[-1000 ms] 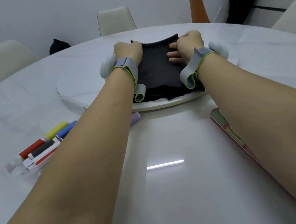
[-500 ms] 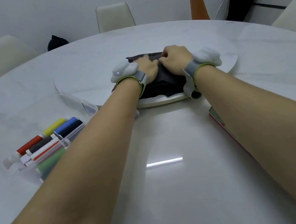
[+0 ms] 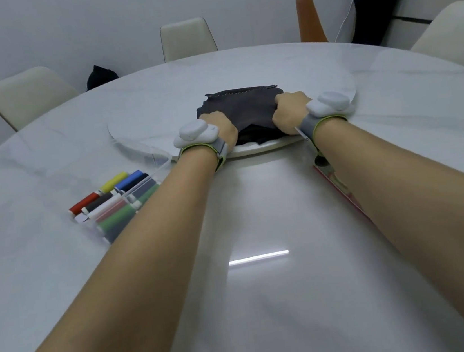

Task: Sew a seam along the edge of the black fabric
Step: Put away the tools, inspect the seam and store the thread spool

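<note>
The black fabric (image 3: pixel 245 106) lies folded on the white round turntable (image 3: pixel 142 134) in the middle of the table. A row of pale stitches runs along its far edge. My left hand (image 3: pixel 223 126) grips the fabric's left side and my right hand (image 3: pixel 290 112) grips its right side, fingers curled into the cloth. Both wrists carry white sensor pods on grey straps. No needle or thread is visible in either hand.
A clear box of coloured thread spools (image 3: pixel 119 202) sits left of my left forearm. A flat red-edged item (image 3: pixel 341 188) lies under my right forearm. Chairs (image 3: pixel 187 38) ring the far side of the round white table (image 3: pixel 60 272).
A second ago my hands lay at the fabric's far edge. They drew together at its middle, then moved apart and now grip the left and right sides nearer me.
</note>
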`<state>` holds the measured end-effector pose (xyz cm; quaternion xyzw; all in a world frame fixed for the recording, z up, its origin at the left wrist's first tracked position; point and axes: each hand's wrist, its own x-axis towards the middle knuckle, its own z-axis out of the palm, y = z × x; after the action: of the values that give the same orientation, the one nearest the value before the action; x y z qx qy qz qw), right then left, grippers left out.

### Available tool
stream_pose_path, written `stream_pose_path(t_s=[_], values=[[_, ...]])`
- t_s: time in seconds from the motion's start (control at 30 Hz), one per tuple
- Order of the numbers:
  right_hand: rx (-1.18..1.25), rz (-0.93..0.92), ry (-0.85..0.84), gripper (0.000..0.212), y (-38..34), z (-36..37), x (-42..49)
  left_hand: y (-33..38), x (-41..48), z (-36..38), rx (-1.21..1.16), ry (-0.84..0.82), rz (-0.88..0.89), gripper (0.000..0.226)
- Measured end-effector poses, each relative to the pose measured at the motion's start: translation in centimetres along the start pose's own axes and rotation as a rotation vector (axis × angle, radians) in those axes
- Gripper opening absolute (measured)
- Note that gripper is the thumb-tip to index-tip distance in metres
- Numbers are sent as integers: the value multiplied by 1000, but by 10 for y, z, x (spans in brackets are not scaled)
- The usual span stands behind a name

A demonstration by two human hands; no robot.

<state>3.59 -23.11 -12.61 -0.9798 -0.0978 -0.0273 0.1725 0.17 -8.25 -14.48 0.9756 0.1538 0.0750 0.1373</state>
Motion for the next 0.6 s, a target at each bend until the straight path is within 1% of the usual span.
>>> stream_pose_path(t_s=[0.03, 0.07, 0.13, 0.17, 0.3, 0.33, 0.43, 0.47, 0.5, 0.53, 0.6], values=[[-10, 14, 17, 32, 2, -5, -12, 0, -9, -6, -4, 47, -34, 14], [-12, 22, 46, 31, 5, -9, -22, -2, -17, -9, 49, 92, -24, 5], [-3, 19, 88, 29, 10, -15, -39, -3, -31, -15, 80, 154, 29, 28], [-14, 15, 92, 27, 13, -18, -48, -5, -40, -17, 89, 168, 65, 32], [-43, 33, 148, 11, 26, -25, -81, -20, -84, -26, 33, 245, 175, 32], [-60, 45, 157, 8, 29, -26, -89, -24, -94, -22, 20, 287, 199, 30], [-98, 91, 130, 7, 43, -26, -112, -31, -131, -8, -31, 498, 265, 20], [-107, 124, 111, 18, 48, -23, -119, -35, -143, -4, -46, 547, 292, 16], [-112, 161, 89, 32, 51, -20, -121, -39, -147, 1, -50, 562, 322, 14], [-114, 194, 71, 42, 56, -17, -128, -43, -154, 6, -46, 568, 366, 13], [-111, 218, 19, 50, 63, -11, -137, -49, -157, 13, -20, 607, 426, 12]])
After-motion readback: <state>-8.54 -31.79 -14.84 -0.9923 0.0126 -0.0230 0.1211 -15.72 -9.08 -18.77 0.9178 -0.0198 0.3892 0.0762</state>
